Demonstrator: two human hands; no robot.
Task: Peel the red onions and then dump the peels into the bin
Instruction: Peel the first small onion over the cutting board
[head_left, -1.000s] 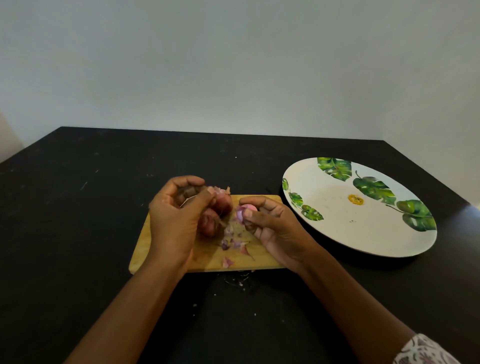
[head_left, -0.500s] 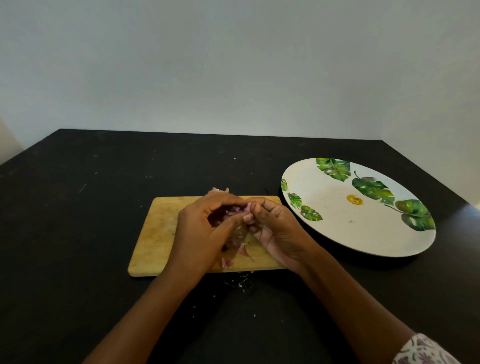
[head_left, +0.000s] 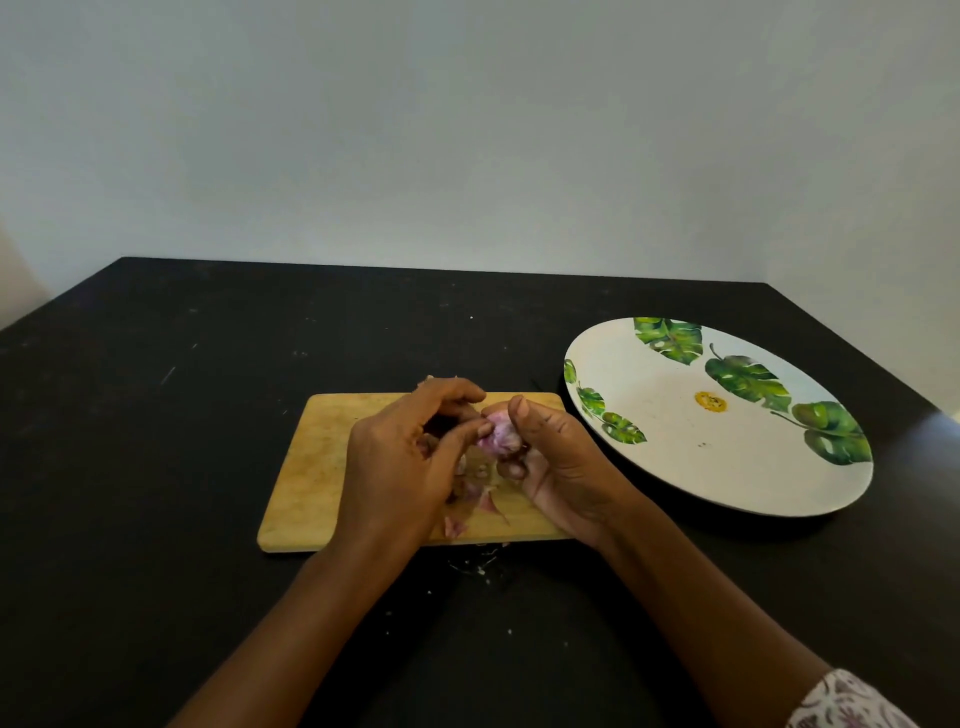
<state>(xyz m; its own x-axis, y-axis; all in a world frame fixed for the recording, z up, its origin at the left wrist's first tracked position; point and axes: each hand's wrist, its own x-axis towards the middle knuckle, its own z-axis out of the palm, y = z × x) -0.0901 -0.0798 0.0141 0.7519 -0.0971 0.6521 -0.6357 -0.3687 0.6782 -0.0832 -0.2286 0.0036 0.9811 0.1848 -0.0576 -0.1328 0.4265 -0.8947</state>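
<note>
A small pale-purple peeled onion (head_left: 498, 436) is held above the wooden cutting board (head_left: 317, 467). My right hand (head_left: 561, 462) grips it with thumb on top and fingers curled beneath. My left hand (head_left: 410, 462) meets it from the left, thumb and fingertips pinching at the onion's skin. Loose purple peels (head_left: 488, 504) lie on the board under my hands. Other onions are mostly hidden behind my left hand. No bin is in view.
A large white plate (head_left: 675, 447) with green leaf prints sits to the right of the board on the black table (head_left: 156, 467). Small peel crumbs (head_left: 475, 569) lie on the table just in front of the board. A wall stands behind.
My left hand has moved right from the onions on the board to join my right hand at the small onion. My right hand has turned the onion slightly upward.
</note>
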